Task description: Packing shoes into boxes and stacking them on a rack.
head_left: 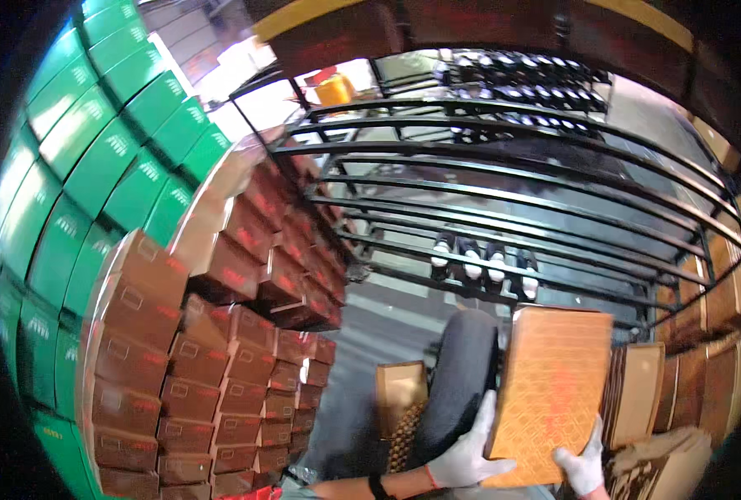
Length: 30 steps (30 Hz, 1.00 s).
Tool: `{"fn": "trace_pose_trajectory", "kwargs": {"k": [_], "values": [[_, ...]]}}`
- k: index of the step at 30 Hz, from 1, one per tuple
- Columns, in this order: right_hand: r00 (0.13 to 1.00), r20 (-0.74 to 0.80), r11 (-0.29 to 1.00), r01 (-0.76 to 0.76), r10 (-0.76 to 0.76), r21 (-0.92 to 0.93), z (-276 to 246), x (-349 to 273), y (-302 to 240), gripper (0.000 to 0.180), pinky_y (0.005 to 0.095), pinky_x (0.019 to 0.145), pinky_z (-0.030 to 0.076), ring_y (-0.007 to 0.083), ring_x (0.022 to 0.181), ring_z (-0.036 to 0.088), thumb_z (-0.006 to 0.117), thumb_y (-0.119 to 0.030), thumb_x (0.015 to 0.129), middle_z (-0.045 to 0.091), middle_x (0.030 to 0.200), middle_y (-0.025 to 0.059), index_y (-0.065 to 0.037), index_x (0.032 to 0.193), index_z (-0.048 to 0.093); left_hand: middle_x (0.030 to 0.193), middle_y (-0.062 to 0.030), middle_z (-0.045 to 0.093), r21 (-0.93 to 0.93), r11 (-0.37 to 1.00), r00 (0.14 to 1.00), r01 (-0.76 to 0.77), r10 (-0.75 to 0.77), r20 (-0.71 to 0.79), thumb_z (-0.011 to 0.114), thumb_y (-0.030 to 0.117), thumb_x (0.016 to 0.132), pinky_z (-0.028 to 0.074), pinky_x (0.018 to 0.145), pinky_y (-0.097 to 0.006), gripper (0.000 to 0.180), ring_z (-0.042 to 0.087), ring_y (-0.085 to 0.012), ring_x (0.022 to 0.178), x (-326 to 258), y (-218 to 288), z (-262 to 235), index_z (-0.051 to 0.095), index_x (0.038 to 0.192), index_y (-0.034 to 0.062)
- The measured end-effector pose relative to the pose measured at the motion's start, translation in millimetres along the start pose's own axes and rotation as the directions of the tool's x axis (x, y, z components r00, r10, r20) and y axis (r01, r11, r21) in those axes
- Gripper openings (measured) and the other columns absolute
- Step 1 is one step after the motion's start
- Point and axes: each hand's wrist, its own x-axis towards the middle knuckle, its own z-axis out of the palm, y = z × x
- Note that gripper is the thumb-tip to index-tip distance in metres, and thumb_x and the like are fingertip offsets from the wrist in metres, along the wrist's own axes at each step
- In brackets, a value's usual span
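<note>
An orange-tan shoebox (pixel 553 392) with a raised pattern on its lid and red print is held up between my two hands. My left hand (pixel 468 454), in a white glove, grips the box's lower left side, with the thumb over the lower edge. On the opposite side, my right hand (pixel 583 465), gloved in white too, clasps the lower right corner. Whatever is inside the box is hidden. A dark grey trouser leg (pixel 462 375) shows just left of the box.
Brown shoeboxes (pixel 195 375) are piled at left, beside green boxes (pixel 104 167). Ahead stands a black metal rack (pixel 503 192) with several dark shoes (pixel 470 258) low down. An open carton (pixel 404 387) sits left of the leg. Cardboard (pixel 670 458) lies at right.
</note>
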Motion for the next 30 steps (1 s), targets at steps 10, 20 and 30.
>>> {"fn": "trace_pose_trajectory", "kwargs": {"k": [10,20,30], "values": [[0.842,-0.084,0.73,0.507,-0.532,0.459,10.5,186.4,-66.6,0.097,0.0363,0.097,0.054,0.0201,0.117,0.063,0.089,-0.047,0.076,0.06,0.132,0.0068,-0.009,0.154,0.046,0.175,-0.004,0.033,-0.507,0.838,0.971,-0.202,0.238,0.005,0.064,0.056,0.11,0.021,0.134,-0.039,0.09,0.024,-0.0194,0.163,164.9,-19.3,-78.3,0.024,0.175,0.009],[0.886,0.099,0.782,0.343,-0.454,0.52,62.4,171.6,-105.2,0.077,0.0386,0.11,0.05,0.023,0.125,0.064,0.072,-0.033,0.086,0.069,0.128,0.0106,-0.002,0.154,0.053,0.143,-0.0064,0.06,-0.355,0.92,0.957,-0.166,0.064,-0.282,0.079,0.03,0.105,0.045,0.115,-0.036,0.062,0.056,-0.0164,0.131,117.1,-32.1,-110.1,0.05,0.156,0.0111],[0.793,0.29,0.785,0.341,-0.536,0.517,115.9,199.6,-138.6,0.087,0.0375,0.109,0.053,0.0215,0.128,0.063,0.079,-0.027,0.081,0.065,0.139,0.0101,-0.002,0.16,0.051,0.143,-0.0047,0.057,-0.415,0.868,0.89,-0.274,0.066,-0.45,0.081,0.027,0.103,0.045,0.116,-0.037,0.062,0.054,-0.0158,0.133,76.3,-34.2,-140.5,0.049,0.153,0.0101]]}}
